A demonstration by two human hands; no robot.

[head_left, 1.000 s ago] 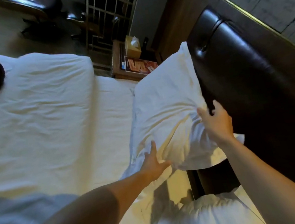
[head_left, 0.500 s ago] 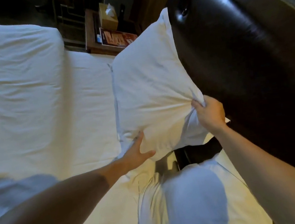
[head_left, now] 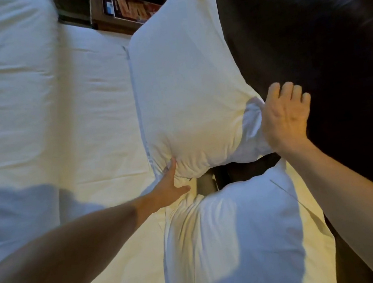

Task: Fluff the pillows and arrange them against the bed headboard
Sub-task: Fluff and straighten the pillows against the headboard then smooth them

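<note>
— Where the frame begins at the bottom, what lies closest?
— A second pillow (head_left: 233, 242), white, lying along the dark headboard (head_left: 310, 40), partly in shadow.

— And the hands?
— The left hand (head_left: 169, 188) is tucked under the near lower corner of the far pillow (head_left: 186, 93), thumb up against the fabric; its fingers are hidden, so I cannot tell whether they grip. The right hand (head_left: 283, 115) is flat and unclenched, palm pressed on the near upper corner, where the case bunches.

— How does that pillow sit?
— Leaning on the headboard, its long axis running along it, away from the person — the far corner points toward a nightstand (head_left: 113, 19). The white sheet (head_left: 68, 110) spreads leftward.
</note>
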